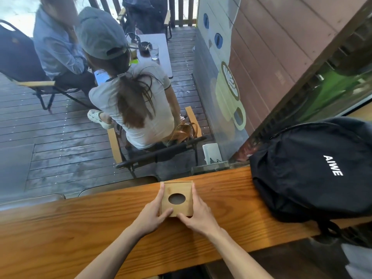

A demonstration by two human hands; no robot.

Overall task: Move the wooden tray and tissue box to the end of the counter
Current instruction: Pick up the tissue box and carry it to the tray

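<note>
From the head camera, one wooden tissue box [177, 198] with a single oval opening in its top sits on the wooden counter [80, 228], near the counter's far edge by the window. Two bare hands clasp it, one on each side. The left hand [153, 215] has its fingers curled along the box's left wall and its thumb lying on the near corner of the top. The right hand [199, 213] presses its fingers against the right wall, thumb on the near edge. Both hands are closed around the box, which rests flat on the counter. One black backpack [314, 170] lies on the counter to the right, near the box but apart from it. Beyond the glass, two people sit on folding chairs at one small table [161, 57] holding one clear glass [154, 51]
</note>
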